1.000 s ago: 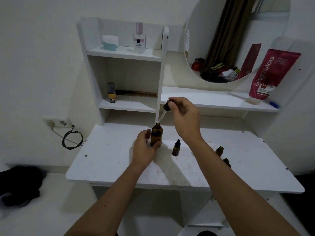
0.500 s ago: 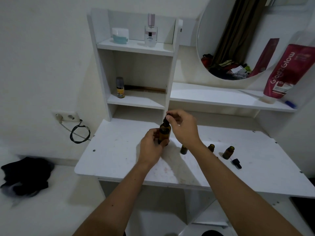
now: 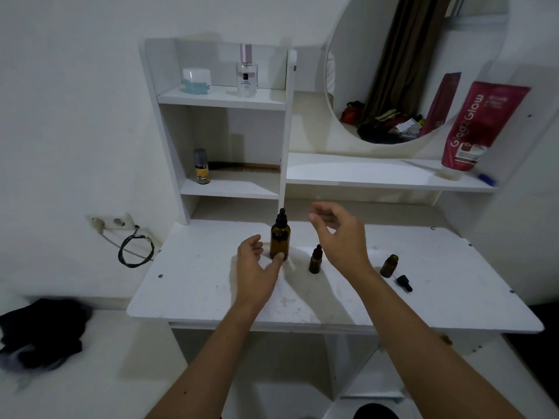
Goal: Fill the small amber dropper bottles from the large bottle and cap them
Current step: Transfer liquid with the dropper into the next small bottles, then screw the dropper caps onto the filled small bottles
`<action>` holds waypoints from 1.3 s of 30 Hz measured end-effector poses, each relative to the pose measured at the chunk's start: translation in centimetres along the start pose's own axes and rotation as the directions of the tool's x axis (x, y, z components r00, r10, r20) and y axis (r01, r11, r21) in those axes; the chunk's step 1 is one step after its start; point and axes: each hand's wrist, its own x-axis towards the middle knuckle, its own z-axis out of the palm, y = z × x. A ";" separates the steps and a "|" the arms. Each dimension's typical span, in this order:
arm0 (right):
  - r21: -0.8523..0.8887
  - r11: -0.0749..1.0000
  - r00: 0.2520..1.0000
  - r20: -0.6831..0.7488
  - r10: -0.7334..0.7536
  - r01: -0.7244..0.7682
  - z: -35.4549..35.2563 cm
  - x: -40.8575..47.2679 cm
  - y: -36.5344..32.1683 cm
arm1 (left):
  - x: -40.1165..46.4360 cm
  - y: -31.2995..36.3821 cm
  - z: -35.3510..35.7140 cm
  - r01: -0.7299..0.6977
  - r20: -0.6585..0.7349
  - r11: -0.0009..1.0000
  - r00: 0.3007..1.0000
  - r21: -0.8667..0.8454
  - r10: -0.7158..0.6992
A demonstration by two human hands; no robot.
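Note:
The large amber bottle (image 3: 279, 238) stands upright on the white table (image 3: 211, 285) with its black dropper cap on. My left hand (image 3: 257, 264) is open beside it, the thumb tip touching the bottle's base. My right hand (image 3: 338, 234) hovers open to the right of the large bottle, holding nothing. Below that hand stands a small amber bottle (image 3: 315, 259) with its black dropper cap on. Farther right, another small amber bottle (image 3: 389, 265) stands uncapped. A loose black dropper cap (image 3: 404, 283) lies on the table next to it.
A white shelf unit (image 3: 223, 101) behind the table holds a jar, a perfume bottle, a small yellow-labelled bottle (image 3: 201, 166) and a comb. A red tube (image 3: 475, 128) leans on the right shelf under a round mirror. A wall socket with a coiled cable (image 3: 134, 249) is at left.
My right hand put the dropper back into the large bottle and let go, lifting away to the right. My left hand loosened its grip on the bottle and opened.

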 end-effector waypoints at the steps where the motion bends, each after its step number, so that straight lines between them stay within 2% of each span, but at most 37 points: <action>1: -0.008 1.000 1.000 -0.023 0.001 -0.001 -1.0 -0.5 0.3 | -0.6 0.2 -0.1 0.008 -0.026 1.000 1.000 -0.025 -0.008; 4: -0.024 0.999 0.994 -0.097 0.045 -0.048 -4.1 -2.8 1.5 | -2.5 0.9 0.0 0.009 -0.077 0.998 0.997 -0.066 -0.014; 7: -0.055 0.989 0.978 -0.166 0.124 -0.135 -6.9 -5.7 3.4 | -4.4 1.7 0.5 -0.020 -0.065 0.996 0.998 -0.082 0.015; 11: -0.125 0.949 0.942 -0.214 0.258 -0.289 -8.3 -9.1 6.1 | -6.5 2.5 2.6 -0.104 0.084 0.993 0.991 -0.052 0.108; 15: -0.242 0.892 0.921 -0.184 0.344 -0.381 -7.2 -10.7 7.7 | -7.6 2.9 5.4 -0.170 0.252 0.985 0.953 -0.013 0.168; 23: -0.347 0.865 0.923 -0.259 0.284 -0.363 -5.9 -11.4 8.6 | -6.9 4.1 9.9 -0.198 0.381 0.978 0.910 0.057 0.163; 27: -0.248 0.890 0.901 -0.312 0.301 -0.383 -6.2 -11.6 8.7 | -6.3 4.4 12.0 -0.189 0.331 0.979 0.931 0.077 0.154; 33: 0.016 0.912 0.841 -0.380 0.385 -0.410 -8.1 -11.9 8.7 | -5.1 4.3 13.3 -0.203 0.296 0.976 0.940 0.085 0.170; 39: 0.064 0.950 0.889 -0.336 0.310 -0.307 -9.4 -9.9 8.2 | -4.8 3.8 13.6 -0.256 0.314 0.961 0.926 0.108 0.211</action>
